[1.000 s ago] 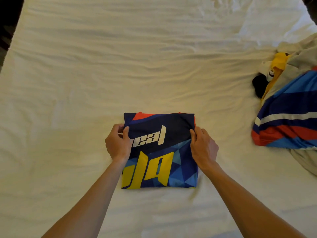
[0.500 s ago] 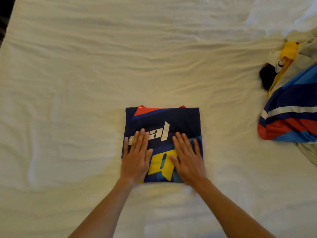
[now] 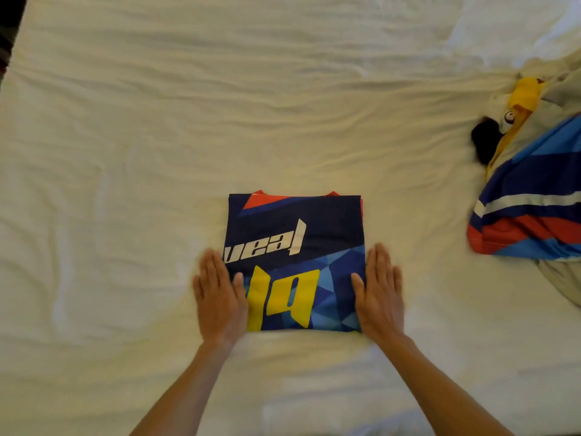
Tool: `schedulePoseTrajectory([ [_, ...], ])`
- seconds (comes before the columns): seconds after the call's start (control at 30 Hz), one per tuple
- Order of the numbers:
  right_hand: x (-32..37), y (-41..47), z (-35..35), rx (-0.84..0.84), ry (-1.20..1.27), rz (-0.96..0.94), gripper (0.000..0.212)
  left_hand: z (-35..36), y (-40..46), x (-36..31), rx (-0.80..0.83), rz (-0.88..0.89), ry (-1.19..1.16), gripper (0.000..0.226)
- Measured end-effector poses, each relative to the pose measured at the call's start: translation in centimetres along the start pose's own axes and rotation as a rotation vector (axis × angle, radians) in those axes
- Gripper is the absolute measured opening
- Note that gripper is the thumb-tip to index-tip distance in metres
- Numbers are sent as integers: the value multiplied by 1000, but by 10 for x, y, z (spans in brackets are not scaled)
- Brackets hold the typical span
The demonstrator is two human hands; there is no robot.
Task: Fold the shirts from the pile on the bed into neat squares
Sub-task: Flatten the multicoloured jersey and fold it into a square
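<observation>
I see the folded shirt [image 3: 295, 262] lying square at mid-bed [image 3: 125, 152]; left hand [image 3: 220, 297] and right hand [image 3: 380, 294] flank it, flat, grip released; shirt pile [image 3: 531, 196] far right

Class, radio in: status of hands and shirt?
Left hand, right hand flat, flanking folded jersey. Jersey square on bed sheet. Shirt pile waits right.

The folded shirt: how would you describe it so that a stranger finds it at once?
On the white bed sheet, look between the two flat hands. The folded shirt is a navy square with yellow and white letters, unlike the loose pile of shirts at the right edge.
</observation>
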State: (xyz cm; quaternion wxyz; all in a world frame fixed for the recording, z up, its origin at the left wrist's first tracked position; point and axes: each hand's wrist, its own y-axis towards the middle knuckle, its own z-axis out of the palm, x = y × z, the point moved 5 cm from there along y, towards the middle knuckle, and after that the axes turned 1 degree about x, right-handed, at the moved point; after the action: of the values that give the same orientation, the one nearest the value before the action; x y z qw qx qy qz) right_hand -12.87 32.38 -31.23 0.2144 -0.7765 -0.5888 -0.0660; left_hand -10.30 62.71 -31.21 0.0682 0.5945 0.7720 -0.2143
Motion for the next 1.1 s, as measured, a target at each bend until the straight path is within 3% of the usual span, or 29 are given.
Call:
schedulePoseTrajectory([
  [0.13, 17, 6, -29, -103, 453, 252, 65, -27, 10, -19, -132, -137, -284, 38],
  [0.2, 23, 18, -37, -46, 669, 376, 58, -30, 20, -28, -104, -240, -369, 36],
  [0.33, 24, 45, -34, 179, 736, 413, 44, -25, 34, -36, 86, -294, -376, 27],
  [0.4, 21, 50, -30, 277, 699, 384, 26, -35, 34, -46, 54, -316, -258, 28],
  [0.47, 16, 48, -29, 329, 709, 375, 17, -44, 30, -74, -91, -191, -108, 39],
  [0.53, 12, 37, -30, 354, 703, 386, 16, -49, 28, -122, -213, 23, -119, 40],
  [0.6, 8, 19, -27, 362, 675, 400, 20, -47, 35, -170, -234, 202, -105, 38],
  [0.63, 5, 10, -24, 362, 669, 401, 22, -45, 42, -194, -189, 296, -75, 36],
  [0.7, 1, -4, -21, 368, 660, 385, 25, -28, 53, -242, 49, 583, 70, 43],
  [0.77, -4, -15, -16, 380, 676, 379, 24, -4, 56, -276, 355, 911, 423, 56],
  [0.83, -4, -22, -14, 387, 696, 363, 21, 15, 56, -292, 541, 1105, 767, 59],
  [0.97, -3, -28, -12, 359, 729, 348, 13, 29, 56, -302, 624, 1151, 972, 53],
  [1.1, -2, -33, -29, 234, 831, 358, 3, 18, 53, -315, 608, 1163, 1071, 17],
])
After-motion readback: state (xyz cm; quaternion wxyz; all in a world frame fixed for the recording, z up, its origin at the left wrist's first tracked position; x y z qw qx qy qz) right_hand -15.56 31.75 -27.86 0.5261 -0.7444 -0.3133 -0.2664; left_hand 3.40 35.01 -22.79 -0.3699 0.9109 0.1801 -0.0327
